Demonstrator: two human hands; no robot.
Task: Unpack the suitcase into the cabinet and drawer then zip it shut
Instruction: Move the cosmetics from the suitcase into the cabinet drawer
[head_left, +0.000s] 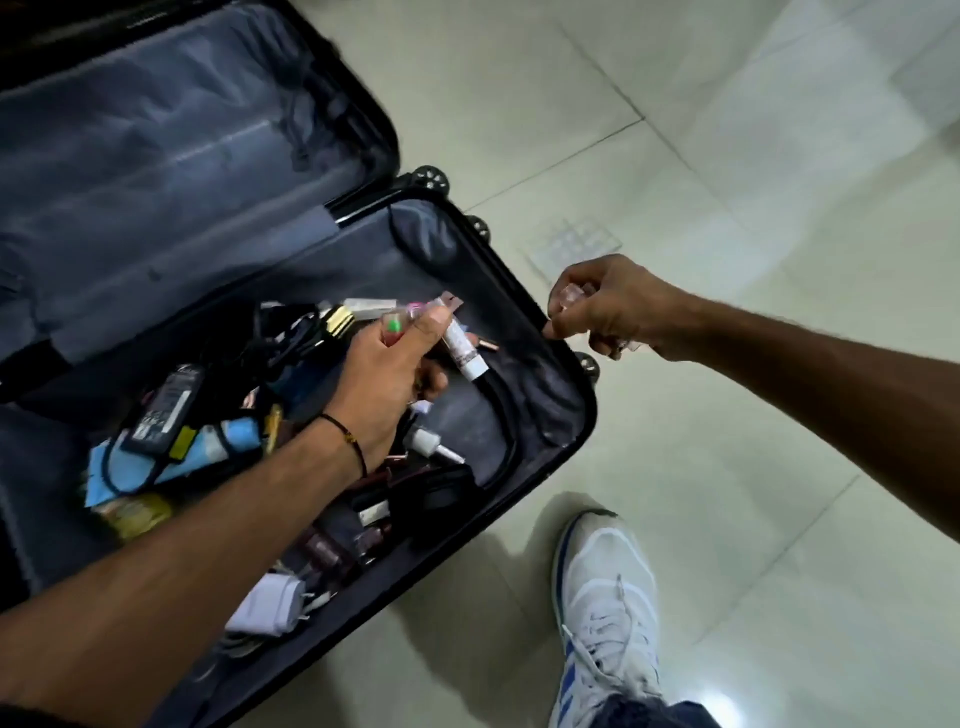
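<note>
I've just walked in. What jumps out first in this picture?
An open black suitcase lies on the pale tiled floor, its near half heaped with cables and a black charger. Over the heap the left hand grips a bunch of small tubes, while the right hand holds a small clear item by the rim.

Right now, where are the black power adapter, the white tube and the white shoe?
black power adapter (165, 413): head view, its labelled top face.
white tube (460, 340): head view, body above its cap.
white shoe (608, 582): head view, mesh toe.
</note>
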